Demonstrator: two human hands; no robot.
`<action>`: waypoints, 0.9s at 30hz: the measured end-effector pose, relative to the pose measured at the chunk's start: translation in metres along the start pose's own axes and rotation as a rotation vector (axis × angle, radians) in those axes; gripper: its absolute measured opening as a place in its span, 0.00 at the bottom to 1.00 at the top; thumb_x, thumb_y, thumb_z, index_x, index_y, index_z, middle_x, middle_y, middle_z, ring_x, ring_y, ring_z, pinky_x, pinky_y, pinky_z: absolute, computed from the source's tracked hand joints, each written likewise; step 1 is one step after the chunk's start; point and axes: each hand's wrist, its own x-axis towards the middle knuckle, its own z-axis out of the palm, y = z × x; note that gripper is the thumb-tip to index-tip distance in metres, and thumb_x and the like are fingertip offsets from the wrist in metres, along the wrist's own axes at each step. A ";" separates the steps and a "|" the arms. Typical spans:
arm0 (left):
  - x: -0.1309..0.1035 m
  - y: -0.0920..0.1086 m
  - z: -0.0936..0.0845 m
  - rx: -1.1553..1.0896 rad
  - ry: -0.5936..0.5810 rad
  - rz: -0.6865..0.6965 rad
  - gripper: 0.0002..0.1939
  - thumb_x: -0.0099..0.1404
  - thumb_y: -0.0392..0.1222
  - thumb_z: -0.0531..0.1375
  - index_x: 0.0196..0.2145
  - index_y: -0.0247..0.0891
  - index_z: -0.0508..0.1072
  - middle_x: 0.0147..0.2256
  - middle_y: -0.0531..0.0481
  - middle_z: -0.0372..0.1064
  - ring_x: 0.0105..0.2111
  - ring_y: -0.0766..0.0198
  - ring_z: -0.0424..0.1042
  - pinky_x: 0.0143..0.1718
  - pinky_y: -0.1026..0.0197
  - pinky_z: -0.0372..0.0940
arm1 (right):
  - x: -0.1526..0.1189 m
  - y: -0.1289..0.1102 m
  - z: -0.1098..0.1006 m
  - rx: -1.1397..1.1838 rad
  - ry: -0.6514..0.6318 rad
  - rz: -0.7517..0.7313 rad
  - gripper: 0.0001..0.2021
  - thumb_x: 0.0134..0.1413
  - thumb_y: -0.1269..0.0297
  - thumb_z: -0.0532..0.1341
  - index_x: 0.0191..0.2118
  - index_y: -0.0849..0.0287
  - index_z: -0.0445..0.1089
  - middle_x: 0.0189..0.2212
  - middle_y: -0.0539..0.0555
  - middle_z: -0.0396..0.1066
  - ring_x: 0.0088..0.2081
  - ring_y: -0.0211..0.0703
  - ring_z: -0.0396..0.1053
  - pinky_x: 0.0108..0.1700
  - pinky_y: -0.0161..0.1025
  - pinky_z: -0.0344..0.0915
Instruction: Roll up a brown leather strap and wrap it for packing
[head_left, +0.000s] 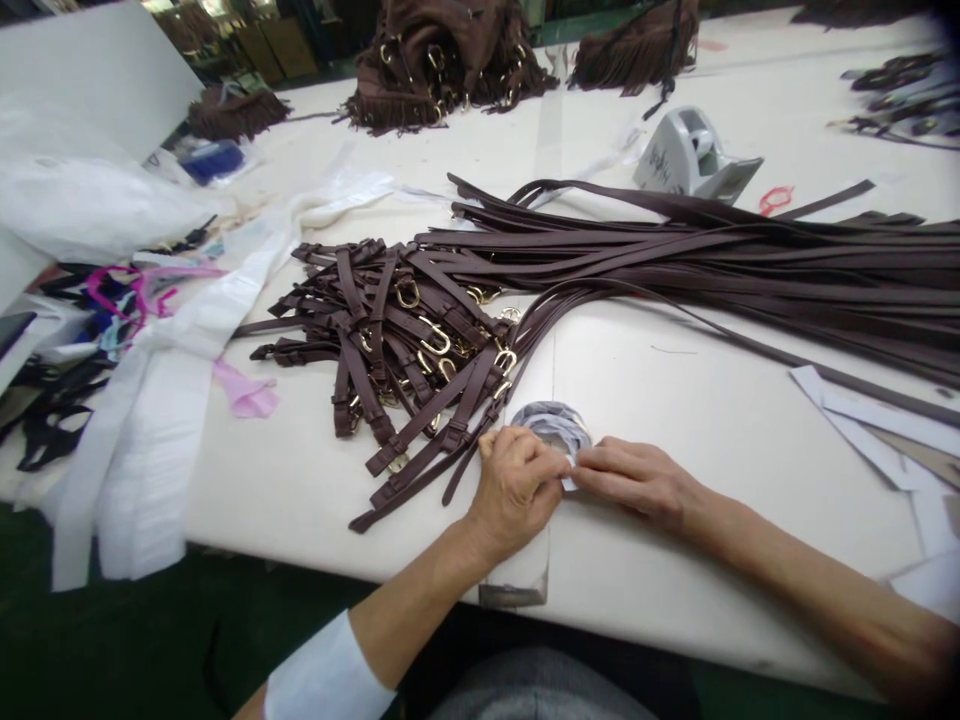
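Note:
A greyish-white roll of tape (551, 412) lies flat near the table's front edge. My left hand (519, 485) is closed at the roll's near side, its fingers pinching by the small white loose end (569, 482). From the other side my right hand (634, 478) pinches at that same white end, and the fingertips of both hands nearly meet. Just left of the roll lies a pile of dark brown straps with gold buckles (431, 345). How much tape sits between my fingers is hidden.
Long brown straps (675, 245) stretch off to the right. Behind them stands a grey tape dispenser (694, 160). Brown fringed bags (450, 60) rest at the back. White strips (885, 440) lie at right; white foam sheeting (161, 440) hangs over the left front edge.

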 end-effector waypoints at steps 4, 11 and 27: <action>-0.002 -0.005 -0.002 0.171 -0.008 0.170 0.07 0.60 0.32 0.56 0.31 0.41 0.72 0.34 0.50 0.70 0.39 0.60 0.66 0.42 0.51 0.51 | -0.001 -0.003 -0.002 -0.025 -0.065 -0.024 0.13 0.63 0.71 0.45 0.47 0.64 0.63 0.37 0.61 0.69 0.35 0.42 0.64 0.37 0.39 0.64; 0.000 -0.007 -0.013 0.183 -0.121 0.279 0.05 0.61 0.38 0.57 0.36 0.41 0.71 0.41 0.49 0.71 0.44 0.58 0.67 0.46 0.50 0.50 | 0.003 -0.007 0.006 0.039 0.063 0.155 0.06 0.60 0.71 0.53 0.38 0.62 0.68 0.35 0.58 0.68 0.35 0.41 0.62 0.37 0.37 0.64; 0.005 -0.011 -0.002 0.278 0.009 0.119 0.08 0.57 0.34 0.55 0.36 0.41 0.70 0.31 0.49 0.69 0.35 0.57 0.68 0.40 0.54 0.58 | 0.021 -0.006 0.007 -0.179 0.033 0.222 0.08 0.61 0.70 0.49 0.39 0.61 0.65 0.37 0.59 0.67 0.35 0.43 0.63 0.36 0.40 0.65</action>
